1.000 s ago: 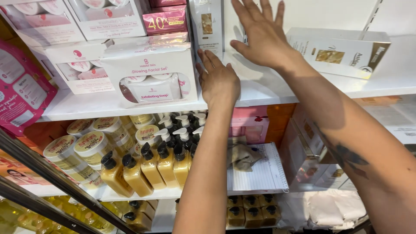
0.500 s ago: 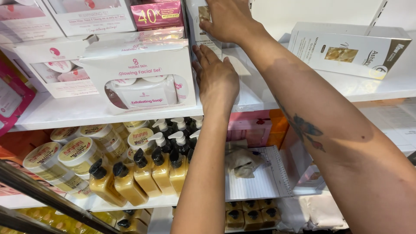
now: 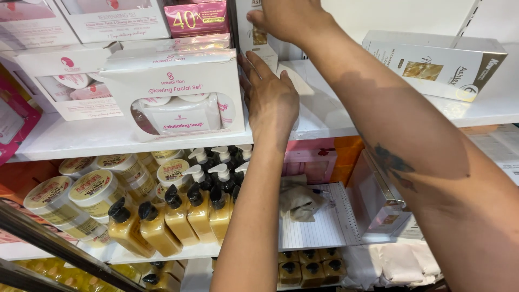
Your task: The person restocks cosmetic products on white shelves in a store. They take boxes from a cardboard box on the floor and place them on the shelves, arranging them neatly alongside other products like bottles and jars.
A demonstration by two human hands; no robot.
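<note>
Left hand (image 3: 270, 100) lay flat and open, empty, against the white gift-set box (image 3: 175, 89); right hand (image 3: 286, 19) (fingers cut off above the box) gripped a tall carton (image 3: 258, 38), grasp unclear.

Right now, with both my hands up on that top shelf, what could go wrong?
Your left hand presses the side of the white gift-set box, which sits at the shelf's front edge; a push might tip it onto the pump bottles below. Your right hand grips a tall narrow box standing upright, so it could topple. Your right forearm also passes close to the flat white carton and might nudge it.
</note>
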